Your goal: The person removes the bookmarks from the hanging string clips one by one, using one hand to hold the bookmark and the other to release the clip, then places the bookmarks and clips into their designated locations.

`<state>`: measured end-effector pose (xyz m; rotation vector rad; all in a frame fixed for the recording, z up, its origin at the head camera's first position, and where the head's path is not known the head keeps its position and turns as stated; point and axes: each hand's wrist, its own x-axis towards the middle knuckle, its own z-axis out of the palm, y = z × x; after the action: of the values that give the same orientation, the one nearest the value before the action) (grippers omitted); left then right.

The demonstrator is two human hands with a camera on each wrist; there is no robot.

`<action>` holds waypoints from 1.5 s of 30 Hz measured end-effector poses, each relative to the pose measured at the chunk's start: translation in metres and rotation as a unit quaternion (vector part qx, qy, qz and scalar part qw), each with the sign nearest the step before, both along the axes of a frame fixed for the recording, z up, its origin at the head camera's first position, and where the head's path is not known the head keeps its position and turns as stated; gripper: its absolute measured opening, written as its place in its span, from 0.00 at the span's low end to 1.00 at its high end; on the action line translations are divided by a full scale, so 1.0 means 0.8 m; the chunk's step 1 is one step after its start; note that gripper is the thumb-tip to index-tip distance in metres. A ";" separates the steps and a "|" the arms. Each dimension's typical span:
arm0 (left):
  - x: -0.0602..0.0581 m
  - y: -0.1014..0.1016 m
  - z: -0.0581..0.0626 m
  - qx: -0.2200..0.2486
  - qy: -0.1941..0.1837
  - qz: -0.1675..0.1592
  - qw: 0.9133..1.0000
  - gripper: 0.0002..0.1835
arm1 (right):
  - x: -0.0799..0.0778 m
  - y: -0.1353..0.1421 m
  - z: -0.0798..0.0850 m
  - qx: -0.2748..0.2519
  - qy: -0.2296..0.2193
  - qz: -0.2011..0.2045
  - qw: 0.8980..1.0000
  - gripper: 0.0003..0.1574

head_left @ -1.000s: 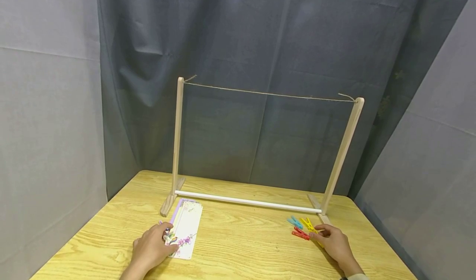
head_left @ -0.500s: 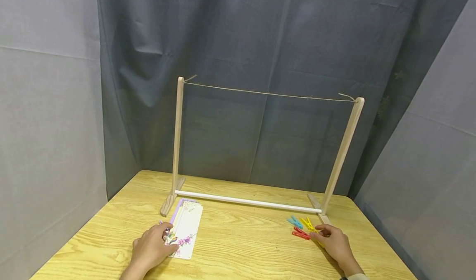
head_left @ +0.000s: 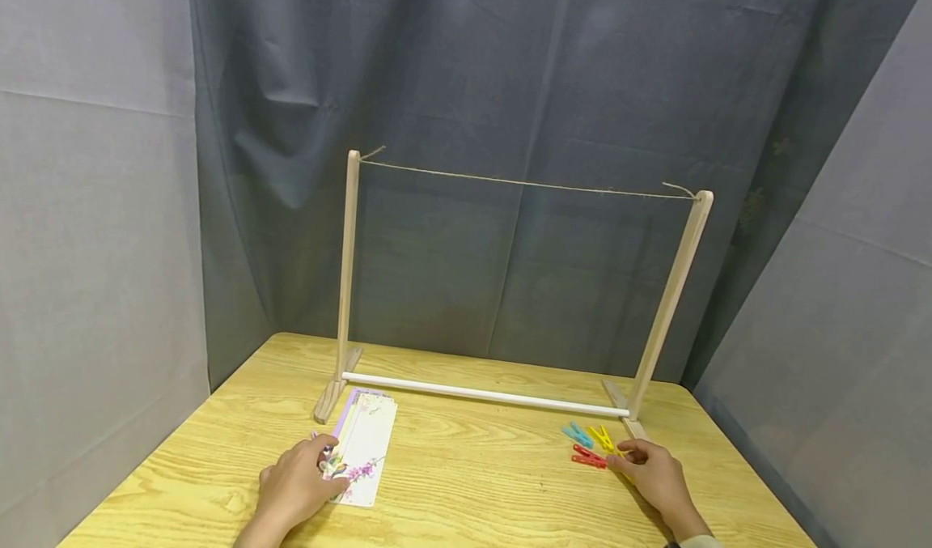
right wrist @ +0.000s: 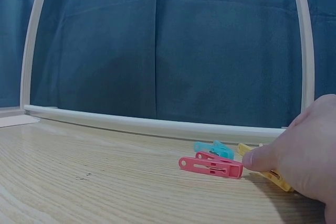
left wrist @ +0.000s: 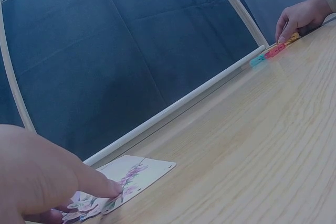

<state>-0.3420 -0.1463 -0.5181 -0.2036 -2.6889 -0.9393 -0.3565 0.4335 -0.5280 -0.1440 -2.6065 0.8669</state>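
Observation:
My left hand (head_left: 294, 479) rests at the near left of a stack of printed cards (head_left: 367, 443), thumb on the flowered top card and index finger at its left edge. The top card is white with pink blossoms; a purple edge shows beneath. Its other fingers are partly hidden. My right hand (head_left: 651, 475) pinches a yellow clothespin (right wrist: 281, 180) lying on the table, thumb in front of it; the far fingers are hidden in the right wrist view. Beside the thumb lie a red clothespin (right wrist: 212, 166), a blue clothespin (right wrist: 214, 149) and another yellow clothespin (head_left: 600, 437).
Behind both hands stands a wooden frame (head_left: 673, 297) with a thin string (head_left: 524, 183) tied across its top and a white rod (head_left: 484, 395) low between the feet. Grey curtains (head_left: 451, 273) hang around the wood-grain table (head_left: 466, 483).

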 end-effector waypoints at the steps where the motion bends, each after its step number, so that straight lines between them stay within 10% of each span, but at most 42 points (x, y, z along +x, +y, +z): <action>1: 0.000 0.000 0.000 0.000 0.000 0.000 1.000 0.33 | 0.000 0.000 0.000 0.000 0.000 0.000 1.000 0.27; 45: -0.001 0.000 0.000 0.002 -0.007 -0.001 1.000 0.33 | 0.001 -0.003 0.002 0.006 0.000 -0.001 1.000 0.28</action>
<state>-0.3427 -0.1466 -0.5182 -0.2004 -2.6993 -0.9515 -0.3558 0.4311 -0.5267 -0.1429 -2.6096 0.8513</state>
